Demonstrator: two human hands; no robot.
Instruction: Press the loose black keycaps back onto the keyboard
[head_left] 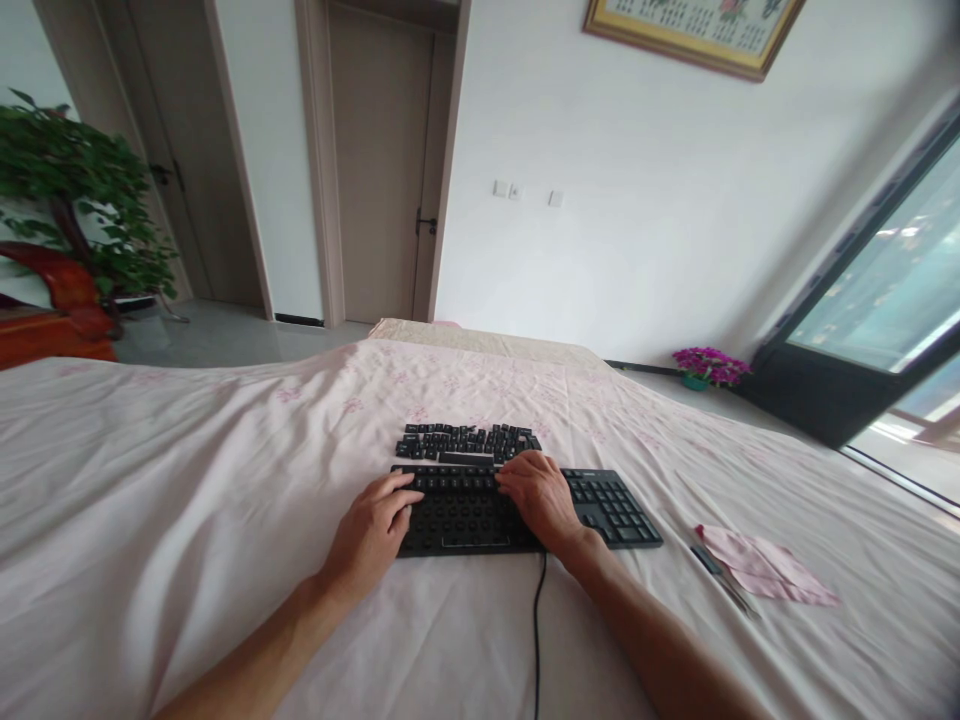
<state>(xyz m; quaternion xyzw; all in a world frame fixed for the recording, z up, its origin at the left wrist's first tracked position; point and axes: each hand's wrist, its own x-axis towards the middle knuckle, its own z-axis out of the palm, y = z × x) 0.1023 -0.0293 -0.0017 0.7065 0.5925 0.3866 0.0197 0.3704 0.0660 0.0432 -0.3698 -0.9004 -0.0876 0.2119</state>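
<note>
On the floral sheet (255,480), both hands (375,525) (538,498) touch the keyboard (465,515), half-curled, grip unclear.

The right hand (538,497) hides part of the keyboard (476,522); legends on the loose keycaps (427,442) are too small to read; the cable (536,625) runs out past the bottom edge; the top edge crops the framed picture (697,35); the slim tool (706,560) beside the pink cloth (769,567) is too blurred to identify.

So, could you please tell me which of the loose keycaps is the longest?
The straight black bar lying just beyond the far edge of the keyboard; it is clearly longer than the other loose keycaps, mostly small and squarish.
</note>
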